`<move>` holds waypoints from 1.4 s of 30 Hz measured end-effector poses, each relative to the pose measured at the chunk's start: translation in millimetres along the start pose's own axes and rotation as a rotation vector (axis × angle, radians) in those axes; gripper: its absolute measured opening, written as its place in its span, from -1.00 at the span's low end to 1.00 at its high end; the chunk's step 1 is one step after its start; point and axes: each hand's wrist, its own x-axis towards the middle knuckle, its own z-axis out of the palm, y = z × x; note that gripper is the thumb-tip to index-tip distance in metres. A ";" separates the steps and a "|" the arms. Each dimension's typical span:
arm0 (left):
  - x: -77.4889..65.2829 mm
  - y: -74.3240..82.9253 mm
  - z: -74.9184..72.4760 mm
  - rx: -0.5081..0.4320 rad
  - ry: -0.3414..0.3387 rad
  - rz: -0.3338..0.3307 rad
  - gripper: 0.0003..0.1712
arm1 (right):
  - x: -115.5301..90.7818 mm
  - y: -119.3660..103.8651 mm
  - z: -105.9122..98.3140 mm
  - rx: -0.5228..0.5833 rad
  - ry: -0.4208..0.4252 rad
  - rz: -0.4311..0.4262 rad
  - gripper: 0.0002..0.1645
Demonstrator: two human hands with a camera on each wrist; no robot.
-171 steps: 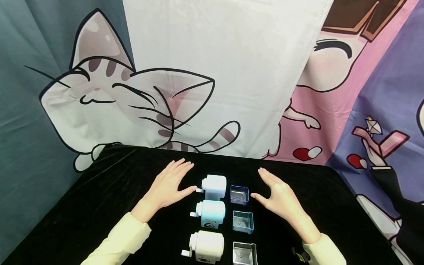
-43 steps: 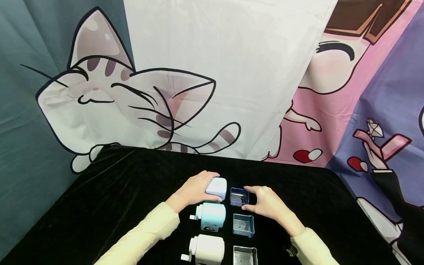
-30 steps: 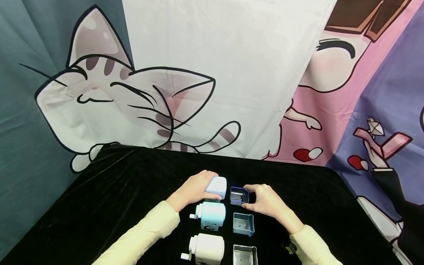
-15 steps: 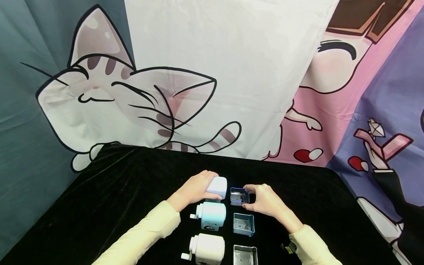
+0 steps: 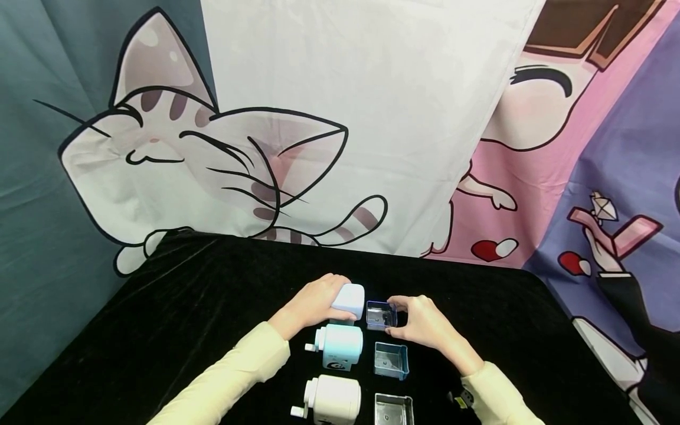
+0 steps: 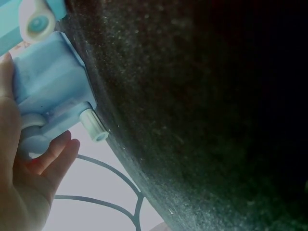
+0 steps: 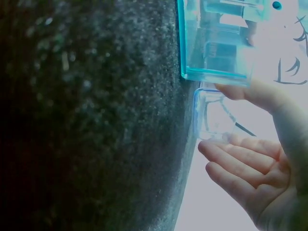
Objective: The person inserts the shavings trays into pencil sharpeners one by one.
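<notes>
On black cloth [image 5: 212, 313], hands [image 5: 313, 301] [image 5: 427, 321] grip box [image 5: 377, 324] (right) and sharpener [image 5: 349, 301] (left), its crank [image 6: 94, 126] visible only from left wrist.

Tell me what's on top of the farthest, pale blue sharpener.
Only the left hand, gripping the pale blue sharpener; the visible part of its top bears nothing else. In the head view, the part under the hand is covered.

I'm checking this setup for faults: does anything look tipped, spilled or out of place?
Nothing stands out; no spill or breakage shows. The pale-blue unit, turquoise unit and white unit line up beside the blue-rimmed bin, teal bin and clear bin. The frame crops the nearest pair.
</notes>
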 end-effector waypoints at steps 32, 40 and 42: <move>0.7 -0.7 -0.2 0.007 -0.012 0.003 -0.16 | 8.0 -4.4 5.0 0.014 -0.024 -0.022 -0.40; 1.5 -1.1 0.1 0.007 -0.009 0.008 -0.18 | 10.6 -6.6 5.2 0.021 -0.041 -0.030 -0.38; 1.7 -1.2 0.2 0.006 -0.008 0.009 -0.19 | 11.4 -6.6 5.7 0.021 -0.041 -0.030 -0.39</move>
